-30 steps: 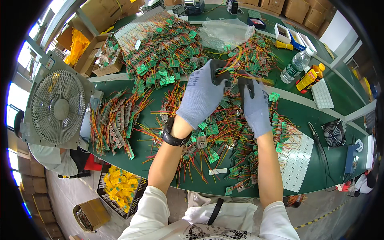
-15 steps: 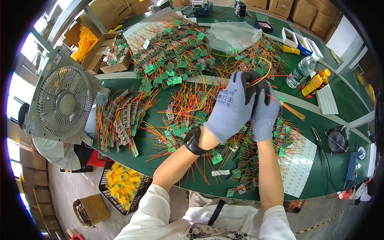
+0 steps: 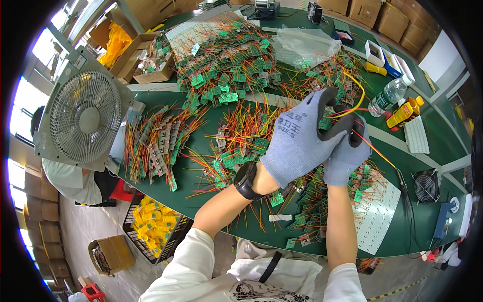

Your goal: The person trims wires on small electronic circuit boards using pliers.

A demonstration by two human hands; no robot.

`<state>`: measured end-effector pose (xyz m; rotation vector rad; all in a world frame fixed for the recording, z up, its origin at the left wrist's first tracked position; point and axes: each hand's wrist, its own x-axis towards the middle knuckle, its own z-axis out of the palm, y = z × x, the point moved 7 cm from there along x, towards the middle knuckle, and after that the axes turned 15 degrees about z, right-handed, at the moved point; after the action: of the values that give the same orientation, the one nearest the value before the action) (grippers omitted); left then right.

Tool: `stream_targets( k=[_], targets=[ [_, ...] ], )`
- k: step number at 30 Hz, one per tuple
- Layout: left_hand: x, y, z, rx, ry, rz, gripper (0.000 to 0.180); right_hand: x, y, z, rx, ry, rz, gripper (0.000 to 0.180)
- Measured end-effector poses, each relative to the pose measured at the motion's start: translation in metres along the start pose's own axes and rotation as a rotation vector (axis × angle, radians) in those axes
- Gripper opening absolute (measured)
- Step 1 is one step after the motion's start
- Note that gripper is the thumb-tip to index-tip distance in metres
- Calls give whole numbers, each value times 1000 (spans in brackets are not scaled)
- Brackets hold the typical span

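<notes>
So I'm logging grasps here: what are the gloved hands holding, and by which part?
Both hands, left hand and right hand, pinch a small green circuit board between the fingers; its yellow and red wires trail free.

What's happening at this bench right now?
A person in grey work gloves stands over a green table strewn with small green circuit boards and bundles of red, orange and yellow wires. The left hand and right hand are pressed together above the piles, pinching a small circuit board from which a yellow wire loops up and red and orange leads trail to the right. A white fan stands at the table's left end, and a water bottle at its far right.
</notes>
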<state>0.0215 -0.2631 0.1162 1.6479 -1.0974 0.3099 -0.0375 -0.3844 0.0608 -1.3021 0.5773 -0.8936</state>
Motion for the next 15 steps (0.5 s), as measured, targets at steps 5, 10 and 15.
stream_targets(
  k=[5, 10, 15],
  targets=[
    [1, -5, -2, 20, 49, 236, 48, -4, -11, 0, -282, -65, -217, 19],
    [1, -26, -8, -419, 23, -257, 43, 9, 5, -18, -6, 144, 7, 22],
    [-2, -24, 0, -222, -95, -108, 25, 15, -4, -5, 30, -18, -24, 22]
  ],
)
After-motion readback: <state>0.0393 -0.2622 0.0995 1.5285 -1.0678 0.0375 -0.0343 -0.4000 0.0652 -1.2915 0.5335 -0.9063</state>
